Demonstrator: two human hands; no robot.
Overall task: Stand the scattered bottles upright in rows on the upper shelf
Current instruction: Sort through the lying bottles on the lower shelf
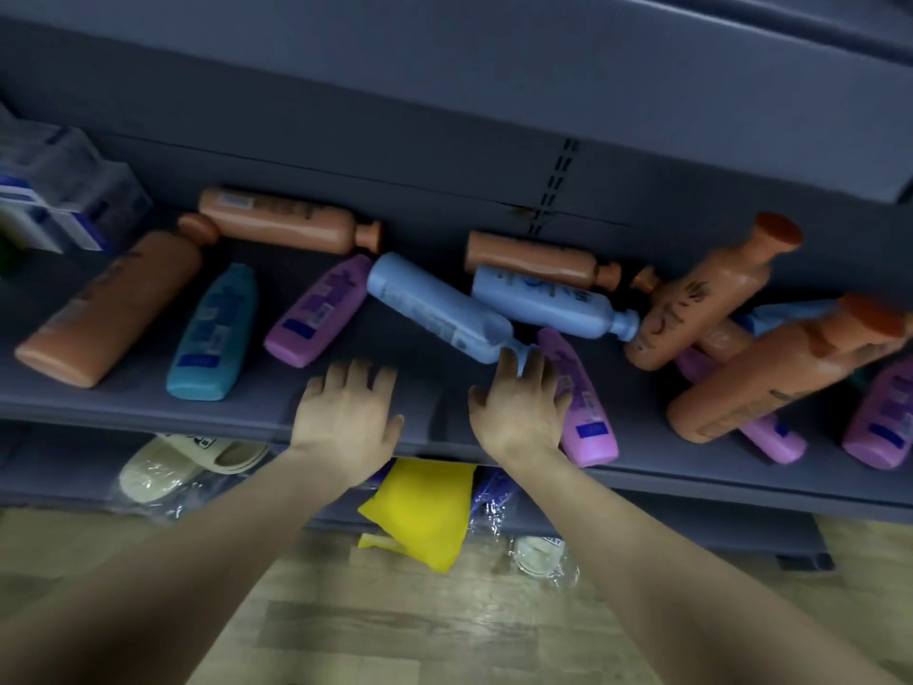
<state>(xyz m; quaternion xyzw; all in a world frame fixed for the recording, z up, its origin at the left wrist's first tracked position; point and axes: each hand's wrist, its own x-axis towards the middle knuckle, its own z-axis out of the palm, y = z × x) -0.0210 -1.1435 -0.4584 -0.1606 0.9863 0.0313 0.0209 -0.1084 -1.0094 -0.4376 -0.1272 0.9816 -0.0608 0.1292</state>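
Several bottles lie scattered on the grey upper shelf (148, 402): orange ones (108, 309), (281, 220), (533, 259), a teal one (212, 333), purple ones (316, 311), (588, 412) and light blue ones (435, 309), (548, 301). At the right, two orange bottles (701, 299), (780, 373) lean tilted over other bottles. My left hand (346, 417) hovers over the shelf's front with fingers spread, holding nothing. My right hand (523, 407) reaches with straight fingers to the cap end of the nearer blue bottle and the purple bottle beside it.
White-and-blue packages (54, 200) stand at the shelf's far left. Below, a lower shelf holds a wrapped cream slipper (173, 462), a yellow pouch (420, 506) and another wrapped item (538, 556). A wooden floor lies beneath. Another shelf overhangs above (691, 66).
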